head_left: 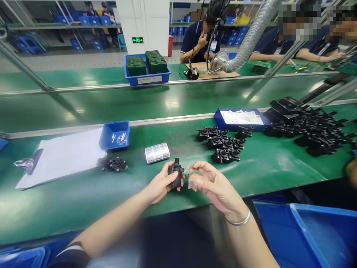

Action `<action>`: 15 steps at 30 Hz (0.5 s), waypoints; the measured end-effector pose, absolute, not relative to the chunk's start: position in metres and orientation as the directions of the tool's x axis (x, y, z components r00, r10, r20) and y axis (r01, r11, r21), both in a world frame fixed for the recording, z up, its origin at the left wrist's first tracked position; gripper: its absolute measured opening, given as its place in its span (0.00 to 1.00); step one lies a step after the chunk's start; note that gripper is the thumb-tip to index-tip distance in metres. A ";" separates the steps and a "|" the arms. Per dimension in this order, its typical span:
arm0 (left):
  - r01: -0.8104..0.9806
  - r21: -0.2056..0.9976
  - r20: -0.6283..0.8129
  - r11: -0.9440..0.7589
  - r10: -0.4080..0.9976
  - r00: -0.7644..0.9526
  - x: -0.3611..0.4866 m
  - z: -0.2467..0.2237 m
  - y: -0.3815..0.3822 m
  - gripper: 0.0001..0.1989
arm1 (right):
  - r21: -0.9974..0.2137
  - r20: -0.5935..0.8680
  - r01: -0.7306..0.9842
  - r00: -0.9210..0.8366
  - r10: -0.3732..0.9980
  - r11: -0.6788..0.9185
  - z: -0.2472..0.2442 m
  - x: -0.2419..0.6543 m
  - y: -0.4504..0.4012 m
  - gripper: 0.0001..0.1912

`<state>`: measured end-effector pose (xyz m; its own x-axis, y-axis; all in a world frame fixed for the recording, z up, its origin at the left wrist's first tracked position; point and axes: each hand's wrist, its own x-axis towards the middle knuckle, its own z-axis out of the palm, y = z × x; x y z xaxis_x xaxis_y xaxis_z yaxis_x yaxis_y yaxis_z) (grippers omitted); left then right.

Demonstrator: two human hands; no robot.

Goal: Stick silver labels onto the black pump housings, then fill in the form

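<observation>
My left hand (164, 182) is wrapped round a small black pump-like part (176, 174), its short spout pointing up. Just to the right, my right hand (209, 182) pinches a small pale label (191, 184) between thumb and finger, apart from the black part. A curled sheet of silvery labels (157, 153) lies on the green bench behind my left hand. Further left, a few more black parts (113, 163) rest by a clipboard with white paper (67, 156). A group of similar black parts (223, 143) stands beyond my right hand.
A blue tray (115, 136) with small white pieces sits at the clipboard's corner. White slips fill a blue box (220, 119) near a large heap of black parts (315, 126). Across the rail stand a bin of green boards (147, 80) and a silver duct (253, 41); co-workers sit opposite.
</observation>
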<state>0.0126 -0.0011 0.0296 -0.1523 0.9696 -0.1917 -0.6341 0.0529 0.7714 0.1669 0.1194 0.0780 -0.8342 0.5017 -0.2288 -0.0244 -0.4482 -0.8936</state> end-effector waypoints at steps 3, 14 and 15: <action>-0.638 0.769 -0.211 0.043 0.959 -0.190 0.009 0.029 -0.005 0.24 | -0.893 -0.234 -0.023 -0.828 0.510 -0.449 0.068 0.161 0.112 0.18; -0.670 0.737 -0.278 0.092 0.944 -0.177 0.005 0.030 -0.006 0.22 | -0.911 -0.230 0.014 -0.847 0.479 -0.412 0.058 0.142 0.101 0.18; -0.668 0.738 -0.279 0.093 0.944 -0.177 0.004 0.029 -0.006 0.22 | -0.913 -0.237 0.022 -0.841 0.487 -0.407 0.057 0.141 0.101 0.19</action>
